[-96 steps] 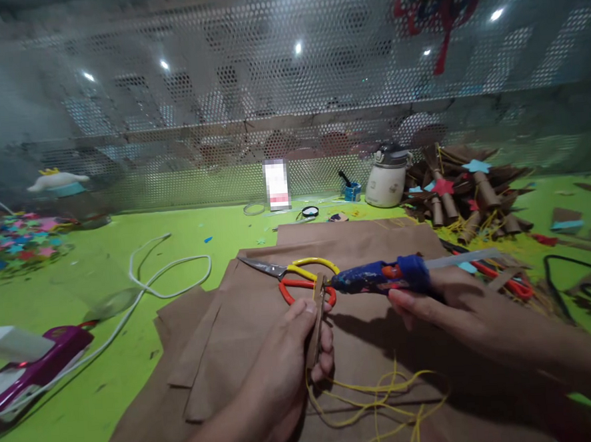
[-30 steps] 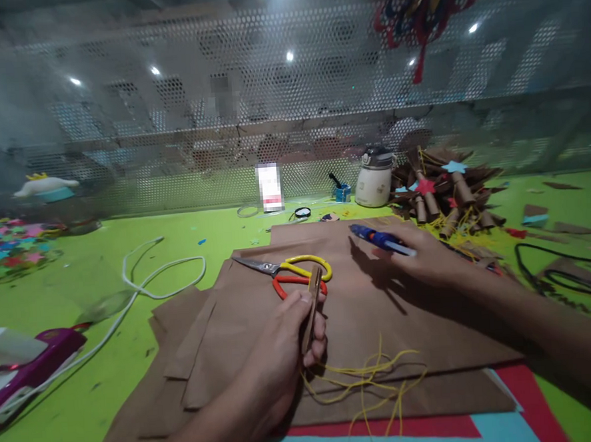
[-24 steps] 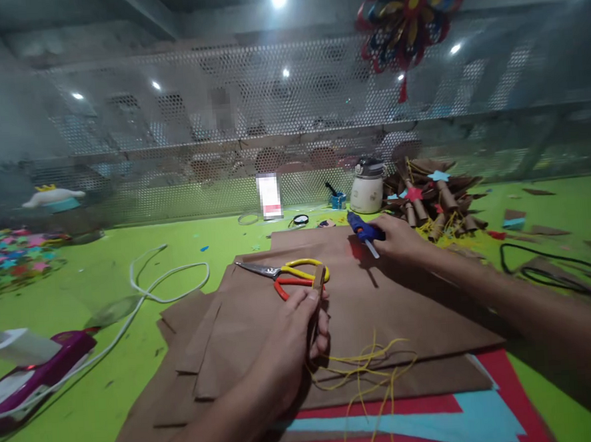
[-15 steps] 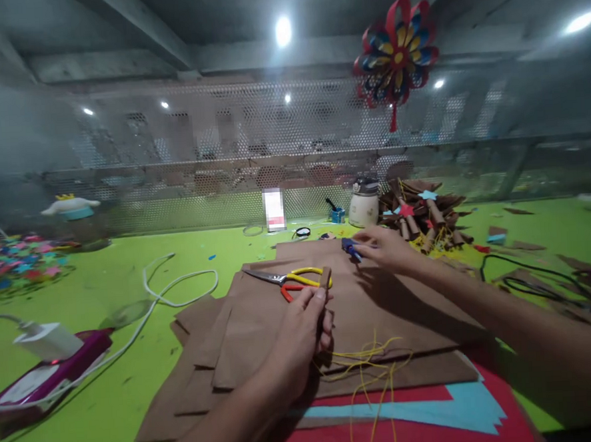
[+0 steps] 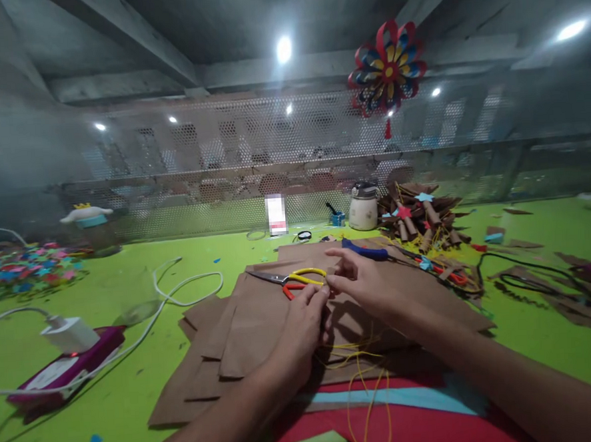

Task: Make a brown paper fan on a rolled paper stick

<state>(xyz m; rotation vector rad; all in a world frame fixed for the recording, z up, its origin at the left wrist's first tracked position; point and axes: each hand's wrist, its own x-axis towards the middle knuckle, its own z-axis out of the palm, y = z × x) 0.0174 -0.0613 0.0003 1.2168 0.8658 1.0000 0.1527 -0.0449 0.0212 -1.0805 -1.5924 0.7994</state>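
My left hand (image 5: pixel 302 330) is closed around a small rolled strip of brown paper, held upright over a stack of brown paper sheets (image 5: pixel 252 324). My right hand (image 5: pixel 362 280) has come to meet it, its fingertips pinching at the top of the roll; little of the roll shows between the hands. Yellow strings (image 5: pixel 365 370) trail down from the hands. Scissors with yellow and red handles (image 5: pixel 292 281) lie just behind my left hand. The blue glue gun (image 5: pixel 364 249) rests on the brown paper behind my right hand.
A heap of finished brown paper rolls with stars (image 5: pixel 420 213) and a white jar (image 5: pixel 363 207) stand at the back. A purple device (image 5: pixel 64 372) with a white charger and cable (image 5: pixel 180 291) lies left. Black cable (image 5: pixel 524 274) lies right. Red and blue sheets (image 5: pixel 402 421) lie near me.
My right hand carried the blue glue gun away to the back, laid it down on the paper, and came back empty to the roll in my left hand. The view tilted up.
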